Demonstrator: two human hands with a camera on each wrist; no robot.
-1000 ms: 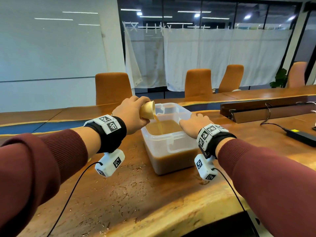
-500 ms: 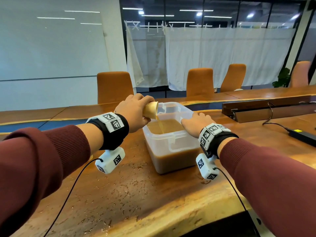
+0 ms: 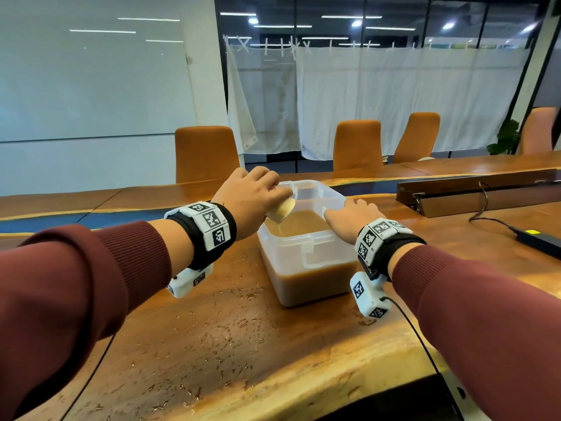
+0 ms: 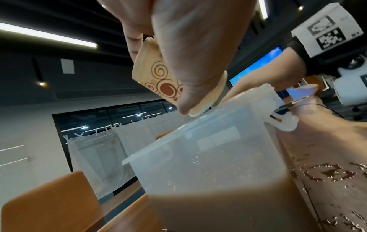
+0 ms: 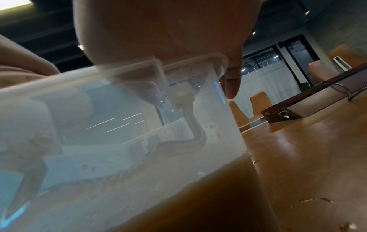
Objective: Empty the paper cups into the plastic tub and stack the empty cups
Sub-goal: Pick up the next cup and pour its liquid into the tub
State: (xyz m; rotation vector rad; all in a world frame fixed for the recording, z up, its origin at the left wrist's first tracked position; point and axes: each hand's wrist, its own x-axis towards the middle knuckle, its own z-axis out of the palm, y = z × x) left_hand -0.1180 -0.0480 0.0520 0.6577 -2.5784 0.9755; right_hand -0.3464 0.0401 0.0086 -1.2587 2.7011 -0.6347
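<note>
A clear plastic tub point(image 3: 306, 241) point(image 4: 208, 157) point(image 5: 119, 125), partly filled with brown liquid, stands on the wooden table point(image 3: 243, 344). My left hand point(image 3: 252, 197) point(image 4: 194, 51) grips a tan paper cup point(image 3: 280, 210) point(image 4: 157, 73) with red swirls. The cup is tipped mouth-down over the tub's left rim, and a thin thread of liquid runs from it. My right hand point(image 3: 349, 215) point(image 5: 168, 31) rests flat on the tub's right rim, with its fingers over the edge. No other cups are in view.
Brown droplets spatter the table in front of the tub. A black power brick point(image 3: 543, 238) with a cable lies at the right, behind it a long wooden cable box point(image 3: 473, 192). Orange chairs point(image 3: 206, 153) stand across the table.
The left hand has tipped the cup further, from level to mouth-down, and the stream has thinned to a thread. The right hand has stayed on the tub's rim.
</note>
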